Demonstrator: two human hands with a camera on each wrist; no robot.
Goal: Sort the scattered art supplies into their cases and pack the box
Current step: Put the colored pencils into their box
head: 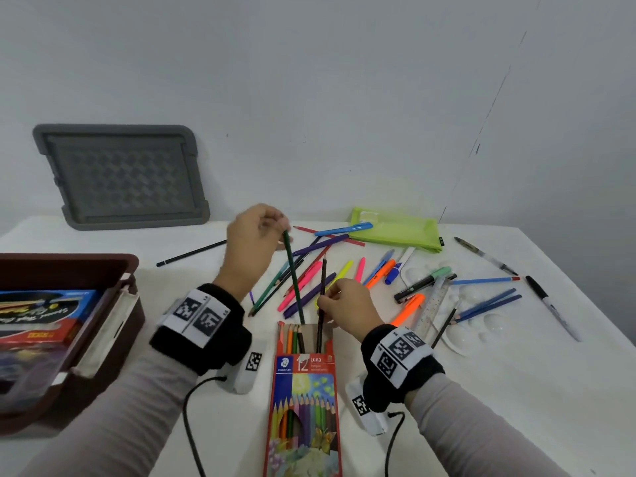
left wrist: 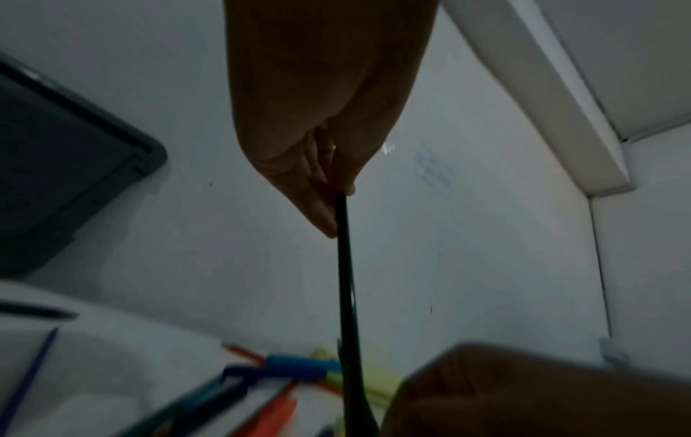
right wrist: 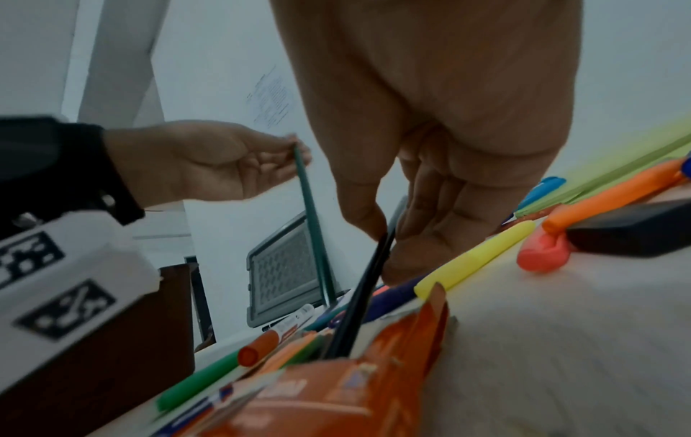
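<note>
1. Pencil carton (head: 304,390), red, at 6 o'clock on the white table (head: 516,390), mouth open toward 12; a few coloured pencils already seated at its left side, right side part empty
2. Left hand (head: 253,241): fingertips pinched together on the top end of a green pencil (head: 294,277), tilted, lower end at the carton mouth
3. Right hand (head: 346,306): thumb and fingers clamped on a dark pencil (head: 322,297), near upright, lower end inside the carton
4. Judged progress: early; pencil sorting partly done, two more going in
5. Left to sort: loose pens, highlighters and pencils fanned from 12 to 3 o'clock; black pencil (head: 191,253) alone at 10; black marker (head: 550,306) and ruler (head: 432,304) at 3
6. Green pouch (head: 399,228) at 1 o'clock, flat, a blue pen (head: 344,228) lying across its edge
7. Brown box (head: 103,270) at 9 o'clock, holding some cartons already; grey lid (head: 120,177) leaning on the wall at 11
8. Room: bare table either side of the carton and toward 4 to 5 o'clock; the box rim crowds the left forearm; the marker lies close to the table's right edge
</note>
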